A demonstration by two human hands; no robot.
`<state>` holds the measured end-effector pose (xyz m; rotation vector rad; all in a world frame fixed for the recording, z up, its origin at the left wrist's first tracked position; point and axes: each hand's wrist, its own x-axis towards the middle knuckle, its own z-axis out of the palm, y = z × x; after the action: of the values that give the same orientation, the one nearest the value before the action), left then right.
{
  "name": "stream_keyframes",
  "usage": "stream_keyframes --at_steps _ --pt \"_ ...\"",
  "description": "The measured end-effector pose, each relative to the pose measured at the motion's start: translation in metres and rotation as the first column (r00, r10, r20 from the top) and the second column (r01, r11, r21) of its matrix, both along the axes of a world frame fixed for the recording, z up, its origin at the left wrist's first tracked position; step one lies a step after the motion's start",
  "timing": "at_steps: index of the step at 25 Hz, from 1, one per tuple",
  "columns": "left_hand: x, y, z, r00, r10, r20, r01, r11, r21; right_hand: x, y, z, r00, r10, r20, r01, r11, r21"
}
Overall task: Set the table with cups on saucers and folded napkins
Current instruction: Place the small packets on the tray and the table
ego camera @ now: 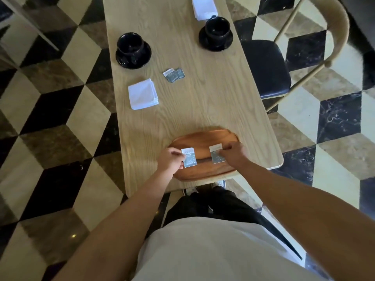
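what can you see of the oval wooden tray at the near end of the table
The oval reddish-brown wooden tray lies flat near the end of the pale wooden table, its front rim at the edge. It has a shallow raised rim and smooth grain. Over it, the left hand and right hand each pinch a small packet.

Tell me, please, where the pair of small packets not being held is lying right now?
In the head view, the loose packets lie on the wooden table near its middle, between the left cup on its saucer and the nearer folded napkin.

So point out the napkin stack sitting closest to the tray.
The left stack, below the left cup. The other stack lies at the table's far end, well away from the tray.
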<state>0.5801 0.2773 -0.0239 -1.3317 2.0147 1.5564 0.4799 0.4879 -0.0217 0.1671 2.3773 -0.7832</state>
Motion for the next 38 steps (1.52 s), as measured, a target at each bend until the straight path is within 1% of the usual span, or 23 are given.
stream_keyframes --at_steps 2,4,7,9,11,13,14,15,17,19,21,23,25,27,29,32,35,36,38 --pt "-0.002 0.001 0.0 1.0 -0.01 0.012 0.01 0.999 -0.032 -0.001 -0.002 -0.003 0.998 0.054 -0.042 -0.052 0.997 0.056" --pt "-0.003 0.004 0.0 0.998 -0.054 0.027 0.056 0.995 -0.085 0.0 0.001 -0.006 0.992 0.091 -0.084 -0.083 0.992 0.097" --pt "-0.003 0.009 -0.001 0.983 -0.173 0.059 0.182 0.955 -0.235 0.0 0.002 -0.006 0.986 0.143 -0.088 -0.129 0.98 0.152" --pt "-0.004 0.012 -0.003 0.973 -0.213 0.089 0.23 0.922 -0.313 -0.003 0.001 -0.005 0.983 0.163 -0.086 -0.147 0.974 0.17" --pt "-0.004 0.014 -0.001 0.977 -0.192 0.094 0.212 0.921 -0.327 -0.004 0.0 -0.004 0.977 0.184 -0.11 -0.162 0.97 0.181" --pt "-0.002 0.016 0.002 0.983 -0.171 0.067 0.183 0.917 -0.355 -0.003 0.002 -0.004 0.96 0.229 -0.159 -0.197 0.961 0.193" --pt "0.0 0.017 0.003 0.98 -0.192 0.048 0.195 0.903 -0.383 -0.002 0.003 -0.005 0.947 0.26 -0.188 -0.224 0.956 0.192" --pt "0.001 0.019 0.003 0.97 -0.243 0.024 0.231 0.879 -0.417 0.0 0.004 -0.006 0.932 0.29 -0.217 -0.253 0.95 0.182" --pt "0.004 0.022 0.004 0.915 -0.403 -0.032 0.343 0.816 -0.466 0.003 0.005 -0.007 0.912 0.325 -0.249 -0.303 0.945 0.122" --pt "0.005 0.025 0.002 0.843 -0.534 -0.062 0.45 0.765 -0.461 0.006 0.003 -0.009 0.906 0.363 -0.218 -0.36 0.931 0.056" --pt "0.005 0.029 -0.001 0.802 -0.596 -0.042 0.514 0.724 -0.459 0.01 0.002 -0.013 0.885 0.419 -0.204 -0.418 0.907 0.051" --pt "0.005 0.033 -0.002 0.775 -0.631 0.02 0.553 0.663 -0.505 0.011 0.0 -0.015 0.881 0.423 -0.214 -0.419 0.906 0.064" --pt "0.008 0.036 -0.002 0.768 -0.638 0.063 0.565 0.627 -0.537 0.012 -0.003 -0.016 0.884 0.418 -0.209 -0.41 0.908 0.086" --pt "0.009 0.037 0.001 0.769 -0.636 0.061 0.563 0.63 -0.535 0.013 -0.005 -0.016 0.888 0.417 -0.194 -0.403 0.909 0.109" --pt "0.007 0.036 0.006 0.775 -0.631 0.016 0.535 0.643 -0.548 0.01 -0.006 -0.013 0.892 0.414 -0.182 -0.397 0.909 0.124" --pt "-0.003 0.022 0.016 0.791 -0.607 -0.073 0.441 0.65 -0.619 -0.008 -0.016 -0.002 0.905 0.38 -0.189 -0.362 0.924 0.126" --pt "-0.033 -0.005 0.024 0.804 -0.591 -0.065 0.4 0.619 -0.675 -0.043 -0.038 0.008 0.896 0.387 -0.217 -0.364 0.921 0.14" --pt "-0.049 -0.015 0.027 0.817 -0.575 -0.049 0.402 0.627 -0.667 -0.057 -0.049 0.011 0.889 0.397 -0.23 -0.377 0.917 0.127" --pt "-0.083 -0.035 0.033 0.849 -0.527 -0.036 0.393 0.676 -0.623 -0.087 -0.072 0.018 0.875 0.414 -0.251 -0.405 0.91 0.091"
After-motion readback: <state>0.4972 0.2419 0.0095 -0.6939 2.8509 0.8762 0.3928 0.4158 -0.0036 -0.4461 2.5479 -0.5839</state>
